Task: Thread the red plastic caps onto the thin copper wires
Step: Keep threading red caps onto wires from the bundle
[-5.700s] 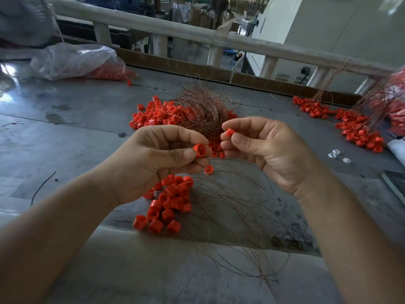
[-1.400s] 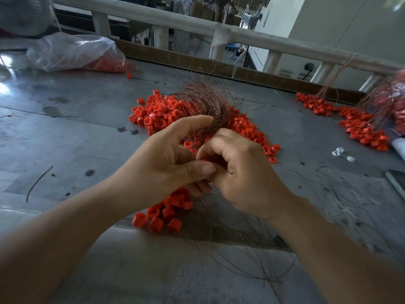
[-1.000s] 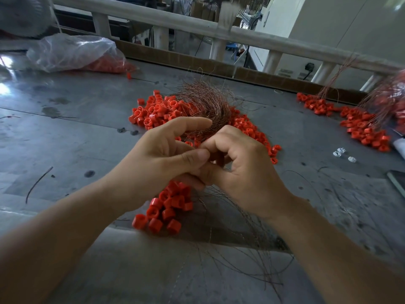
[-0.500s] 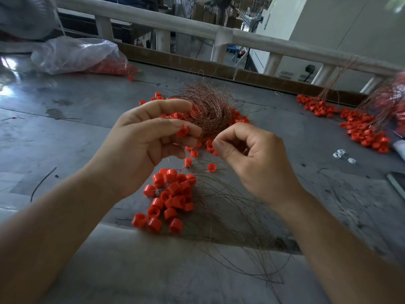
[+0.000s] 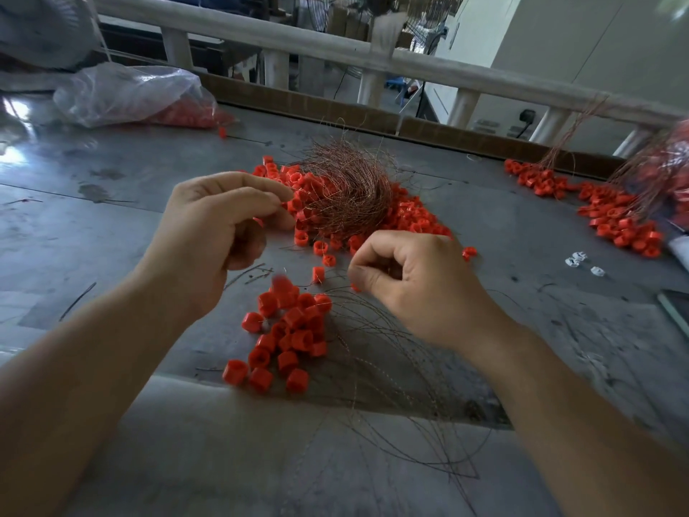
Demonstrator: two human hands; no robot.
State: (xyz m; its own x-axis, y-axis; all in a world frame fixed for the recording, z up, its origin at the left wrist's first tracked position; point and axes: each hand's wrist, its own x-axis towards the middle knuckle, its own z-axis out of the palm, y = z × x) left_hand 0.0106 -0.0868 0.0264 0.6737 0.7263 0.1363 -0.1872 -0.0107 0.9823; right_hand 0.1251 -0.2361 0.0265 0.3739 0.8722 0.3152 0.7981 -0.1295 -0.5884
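Observation:
My left hand (image 5: 220,236) hovers at the left edge of the tangled copper wire bundle (image 5: 350,195), fingers curled, with a sliver of a red cap (image 5: 258,221) showing between thumb and fingers. My right hand (image 5: 414,278) is lower and to the right, thumb and forefinger pinched on a thin copper wire. A blurred red cap (image 5: 279,283) hangs just left of that pinch, above the near heap of capped wires (image 5: 294,333). Loose red caps (image 5: 410,214) lie around the bundle.
Long loose wires (image 5: 391,386) fan toward me over the grey metal table (image 5: 93,236). A plastic bag of caps (image 5: 126,91) sits far left. More capped wires (image 5: 615,214) lie far right, with small white clips (image 5: 579,260) and a white railing (image 5: 410,65) behind.
My hands, pressed together a second ago, have drawn apart. The left has risen toward the bundle, the right has dropped lower. A cap now blurs in motion above the near heap.

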